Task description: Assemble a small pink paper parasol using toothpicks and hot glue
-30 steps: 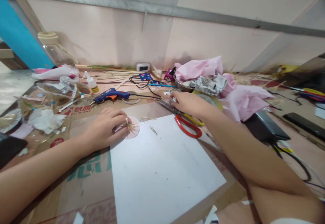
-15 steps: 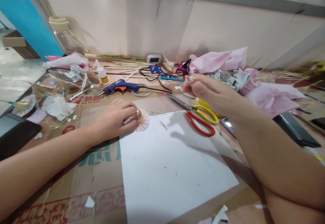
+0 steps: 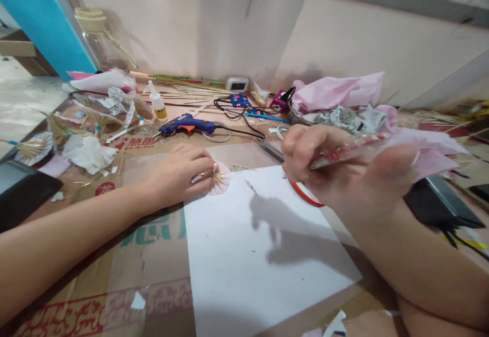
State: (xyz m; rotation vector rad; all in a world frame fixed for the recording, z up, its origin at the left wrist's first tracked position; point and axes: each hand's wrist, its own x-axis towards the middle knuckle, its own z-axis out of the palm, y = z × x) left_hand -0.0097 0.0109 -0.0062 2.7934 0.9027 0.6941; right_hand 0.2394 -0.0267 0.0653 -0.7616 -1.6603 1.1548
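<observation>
My left hand [image 3: 181, 174] rests at the far left corner of the white paper, its fingers closed round a small paper umbrella frame [image 3: 218, 180]. This has thin wooden ribs, a blue band at the hub and a round pale pink sheet. My right hand [image 3: 336, 169] is raised over the right part of the paper [image 3: 237, 255], palm turned up. Its curled fingers hold a clear plastic packet [image 3: 349, 151] with red print; what is inside cannot be made out. Below it, scissors [image 3: 307, 194] with a red handle are mostly hidden.
A blue glue gun [image 3: 187, 124] and a small glue bottle [image 3: 157, 103] lie and stand beyond my left hand. Crumpled pink paper [image 3: 340, 92] sits at back right. Thin sticks [image 3: 191, 92] lie along the wall. Several umbrella pieces [image 3: 38, 146] crowd the left.
My right hand has turned palm up and come nearer, showing the packet and covering most of the scissors. The left hand keeps its grip; the view has shifted slightly.
</observation>
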